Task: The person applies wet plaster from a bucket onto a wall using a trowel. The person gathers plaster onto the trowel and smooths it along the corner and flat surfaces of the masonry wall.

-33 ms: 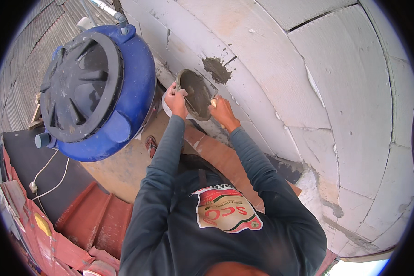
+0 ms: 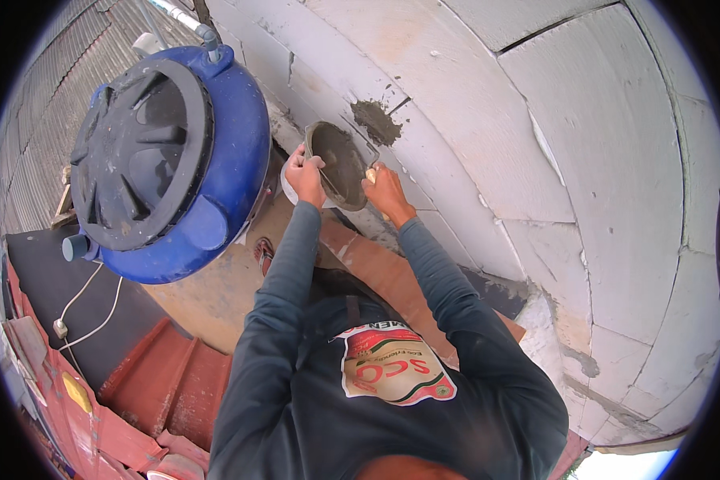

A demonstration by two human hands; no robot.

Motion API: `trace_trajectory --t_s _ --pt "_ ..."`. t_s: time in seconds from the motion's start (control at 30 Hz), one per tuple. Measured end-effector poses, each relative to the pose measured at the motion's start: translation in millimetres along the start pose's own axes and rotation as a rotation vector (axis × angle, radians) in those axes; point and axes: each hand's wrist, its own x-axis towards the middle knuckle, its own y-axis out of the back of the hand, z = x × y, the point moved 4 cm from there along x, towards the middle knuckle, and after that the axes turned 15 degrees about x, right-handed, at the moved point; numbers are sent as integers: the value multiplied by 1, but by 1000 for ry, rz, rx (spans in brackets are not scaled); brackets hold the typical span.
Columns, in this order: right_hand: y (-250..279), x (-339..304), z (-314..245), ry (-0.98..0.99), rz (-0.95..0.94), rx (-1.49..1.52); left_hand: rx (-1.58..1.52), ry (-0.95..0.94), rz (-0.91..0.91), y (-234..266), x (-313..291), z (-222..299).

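Observation:
My left hand (image 2: 306,178) grips the near left rim of a round, mortar-smeared bowl (image 2: 333,152), tilted so its inside faces the wall side. In my right hand (image 2: 388,194) is a trowel (image 2: 371,174) by its pale handle. Its bent metal neck rises beside the bowl's right rim; I cannot make out the blade. Just past the bowl, a wet grey mortar patch (image 2: 378,122) covers part of a joint in the pale block wall (image 2: 456,136).
A big blue water tank (image 2: 244,144) with a black lid (image 2: 148,156) stands close on my left. White pipe (image 2: 180,14) runs from its top. A white cable (image 2: 96,320) lies over dark sheeting. Red roof sheets (image 2: 160,372) and corrugated roofing (image 2: 36,120) lie beyond.
The trowel's bent neck shows a little more clearly beside the bowl. My right hand has shifted very slightly left; my left hand still grips the bowl.

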Motion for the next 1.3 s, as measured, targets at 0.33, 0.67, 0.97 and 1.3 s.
trace_trajectory --t_s 0.33,0.67,0.97,1.3 --pt "70 -46 -32 -134 171 427 21 9 -33 -2 22 -1" --pt "24 -31 -38 5 65 112 49 2 3 -6 29 0" --pt "-2 -35 -25 -40 321 334 53 16 -34 -2 31 11" --pt "21 -59 -25 74 338 176 44 11 -65 -5 27 16"
